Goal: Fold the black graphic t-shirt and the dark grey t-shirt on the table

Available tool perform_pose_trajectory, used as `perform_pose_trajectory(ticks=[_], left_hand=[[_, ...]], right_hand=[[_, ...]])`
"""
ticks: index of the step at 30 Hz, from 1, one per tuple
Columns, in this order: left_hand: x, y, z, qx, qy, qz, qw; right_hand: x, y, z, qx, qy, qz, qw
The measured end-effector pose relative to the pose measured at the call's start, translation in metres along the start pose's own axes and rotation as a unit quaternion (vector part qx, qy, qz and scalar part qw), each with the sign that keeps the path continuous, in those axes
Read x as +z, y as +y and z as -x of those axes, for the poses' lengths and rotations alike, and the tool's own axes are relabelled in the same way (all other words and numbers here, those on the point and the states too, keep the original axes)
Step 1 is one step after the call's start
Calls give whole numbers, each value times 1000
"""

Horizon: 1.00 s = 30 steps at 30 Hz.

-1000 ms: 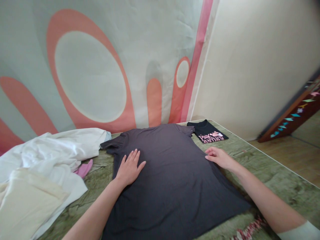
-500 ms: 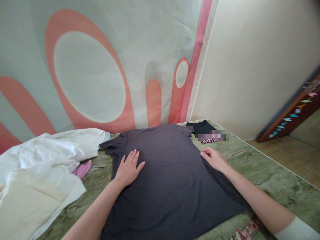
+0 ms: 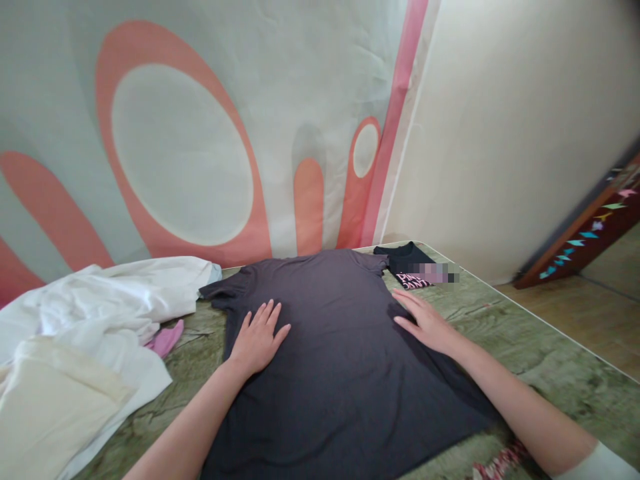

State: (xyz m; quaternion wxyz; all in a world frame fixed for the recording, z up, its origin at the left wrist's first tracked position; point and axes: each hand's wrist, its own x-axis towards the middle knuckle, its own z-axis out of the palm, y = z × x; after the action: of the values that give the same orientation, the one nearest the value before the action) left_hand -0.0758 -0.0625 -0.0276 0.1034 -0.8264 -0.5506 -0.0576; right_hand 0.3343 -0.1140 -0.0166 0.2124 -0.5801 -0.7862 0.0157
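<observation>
A dark grey T-shirt (image 3: 330,360) lies spread out on the table, its sleeves towards the wall and its hem nearest me. My left hand (image 3: 257,339) rests flat on the shirt's left part with the fingers spread. Over the shirt's right edge is my right hand (image 3: 423,320), its fingers stretched out and the thumb apart, holding nothing. Small wrinkles run across the cloth between the two hands.
White and cream clothes (image 3: 100,313) are heaped at the left, with a pink piece (image 3: 167,339) by them. A folded black shirt with pink lettering (image 3: 407,260) lies at the back right. The green patterned table (image 3: 550,360) meets a wall behind.
My right hand has opened from a pinch at the shirt's right edge and moved slightly left onto the cloth. The left hand has stayed in place.
</observation>
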Motion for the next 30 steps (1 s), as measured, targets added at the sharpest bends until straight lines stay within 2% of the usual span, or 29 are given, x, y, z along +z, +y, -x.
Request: perform_pose_trajectory(ticks=[2, 4, 10, 14, 18, 23, 26, 30], left_hand=[[-1, 0, 0, 2, 1, 1, 1000], [-1, 1, 1, 4, 0, 1, 1000], [0, 0, 2, 7, 7, 3, 1000], [2, -2, 2, 7, 11, 2, 1000], [2, -2, 1, 10, 13, 3, 1000], [1, -1, 3, 9, 12, 5, 1000], [-1, -1, 3, 8, 10, 6, 1000], [-1, -1, 3, 6, 9, 6, 1000]], right_hand=[[1, -9, 1, -34, -74, 22, 996], [4, -10, 3, -28, -133, 47, 990], [1, 3, -2, 26, -187, 65, 980], [3, -11, -32, 0, -184, 45, 982], [25, -22, -62, -33, -172, 47, 983], [45, 2, -69, 35, -146, 80, 985], [41, 16, -70, 84, -156, 93, 980], [38, 10, -83, 109, -148, 99, 978]])
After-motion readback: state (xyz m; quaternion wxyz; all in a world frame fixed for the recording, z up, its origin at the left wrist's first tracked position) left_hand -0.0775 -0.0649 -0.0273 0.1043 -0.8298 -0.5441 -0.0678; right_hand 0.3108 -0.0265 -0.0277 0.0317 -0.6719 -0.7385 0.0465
